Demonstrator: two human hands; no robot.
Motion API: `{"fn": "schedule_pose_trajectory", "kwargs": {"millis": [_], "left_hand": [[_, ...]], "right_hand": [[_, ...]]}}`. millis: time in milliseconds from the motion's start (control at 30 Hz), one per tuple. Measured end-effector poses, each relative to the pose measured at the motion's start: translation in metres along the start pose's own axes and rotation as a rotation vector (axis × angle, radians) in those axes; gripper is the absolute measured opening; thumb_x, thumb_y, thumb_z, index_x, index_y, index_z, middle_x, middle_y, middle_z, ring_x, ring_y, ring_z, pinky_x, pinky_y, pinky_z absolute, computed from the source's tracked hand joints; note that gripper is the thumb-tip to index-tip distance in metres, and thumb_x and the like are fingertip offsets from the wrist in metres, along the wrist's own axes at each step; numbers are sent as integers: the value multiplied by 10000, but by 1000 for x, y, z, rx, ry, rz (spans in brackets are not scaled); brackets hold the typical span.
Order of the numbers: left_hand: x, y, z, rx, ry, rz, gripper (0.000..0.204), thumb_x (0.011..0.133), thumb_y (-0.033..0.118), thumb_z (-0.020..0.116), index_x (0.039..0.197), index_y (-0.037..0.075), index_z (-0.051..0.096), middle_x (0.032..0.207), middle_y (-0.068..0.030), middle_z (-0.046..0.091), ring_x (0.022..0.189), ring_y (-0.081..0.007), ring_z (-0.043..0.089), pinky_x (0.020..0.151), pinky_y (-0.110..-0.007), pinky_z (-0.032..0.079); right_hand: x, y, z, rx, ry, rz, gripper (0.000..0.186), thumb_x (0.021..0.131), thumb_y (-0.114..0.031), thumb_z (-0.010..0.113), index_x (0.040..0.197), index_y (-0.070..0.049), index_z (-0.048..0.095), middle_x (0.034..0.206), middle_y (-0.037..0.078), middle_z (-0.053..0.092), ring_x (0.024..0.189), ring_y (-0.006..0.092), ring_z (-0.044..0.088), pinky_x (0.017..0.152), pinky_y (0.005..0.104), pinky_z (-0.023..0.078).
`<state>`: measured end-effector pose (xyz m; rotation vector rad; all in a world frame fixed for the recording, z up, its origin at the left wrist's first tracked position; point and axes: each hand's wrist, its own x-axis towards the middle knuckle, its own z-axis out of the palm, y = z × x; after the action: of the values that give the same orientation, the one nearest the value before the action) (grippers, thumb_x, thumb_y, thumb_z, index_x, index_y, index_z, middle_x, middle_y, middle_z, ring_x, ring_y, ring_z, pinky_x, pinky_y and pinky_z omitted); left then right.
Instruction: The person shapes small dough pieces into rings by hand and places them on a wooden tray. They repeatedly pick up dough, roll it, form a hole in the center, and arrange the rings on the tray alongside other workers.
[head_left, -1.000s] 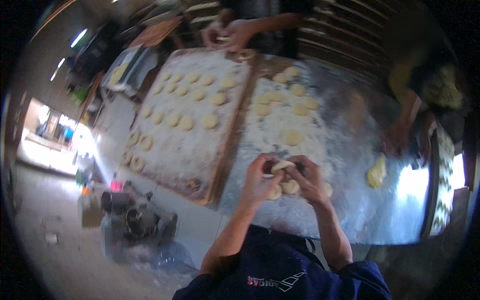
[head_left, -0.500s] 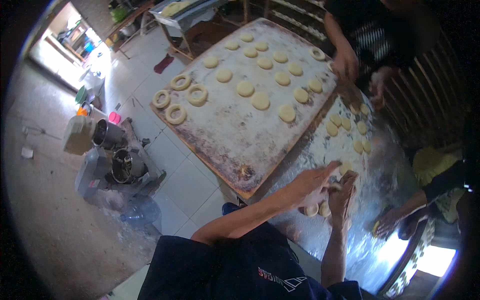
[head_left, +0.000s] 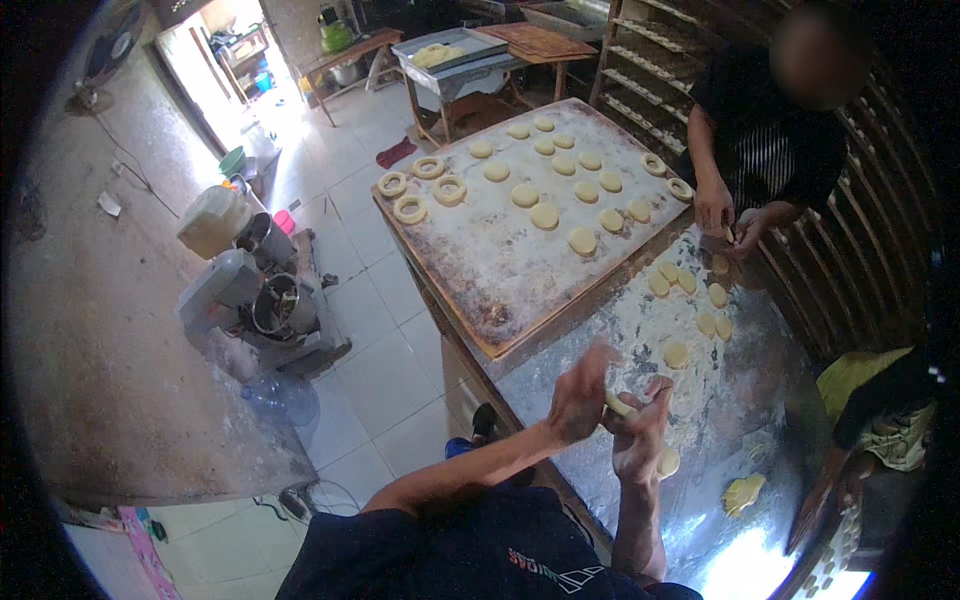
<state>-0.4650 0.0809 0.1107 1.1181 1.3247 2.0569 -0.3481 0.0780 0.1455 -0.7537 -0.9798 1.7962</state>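
Observation:
A small pale piece of dough point(head_left: 618, 404) is between my two hands, above the near part of the floury metal table point(head_left: 560, 470). My right hand point(head_left: 638, 440) has its thumb and fingers curled round it. Close against its other end is my left hand point(head_left: 580, 392), its fingers raised and smeared by motion, so its grip is unclear. Under my right wrist a dough round point(head_left: 668, 461) is partly hidden. Another flat dough round point(head_left: 676, 354) lies just beyond my hands, with several smaller dough pieces point(head_left: 668, 277) farther off.
A floured wooden board point(head_left: 470, 265) holds several flat rounds and dough rings point(head_left: 409, 209). Across the table a co-worker's hands point(head_left: 730, 220) handle a small piece. At right, another person's arm point(head_left: 822, 490) is near a yellow dough lump point(head_left: 743, 493). Mixers point(head_left: 225, 295) stand left.
The view has shifted, showing more of the room. My hands have drawn apart slightly, and the left fingers have lifted. The person at right has moved a hand off the yellow lump.

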Motion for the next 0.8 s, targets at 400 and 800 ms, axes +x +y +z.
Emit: {"fn": "schedule_pose_trajectory", "kwargs": {"millis": [400, 800], "left_hand": [[14, 14, -54, 201, 12, -92, 546, 1019, 243, 395, 1484, 24, 208, 907, -95, 544, 772, -181, 525, 723, -327, 451], [124, 6, -169, 756, 133, 508, 477, 909, -8, 493, 1374, -3, 383, 853, -134, 574, 740, -236, 600, 648, -341, 492]], "right_hand": [[32, 19, 52, -190, -155, 222, 251, 948, -393, 416, 1060, -175, 363, 892, 15, 457, 782, 145, 540, 685, 295, 483], [161, 83, 178, -796, -679, -236, 293, 958, -236, 370, 1187, -60, 320, 1054, 130, 459, 896, 208, 538, 780, 334, 462]]}}
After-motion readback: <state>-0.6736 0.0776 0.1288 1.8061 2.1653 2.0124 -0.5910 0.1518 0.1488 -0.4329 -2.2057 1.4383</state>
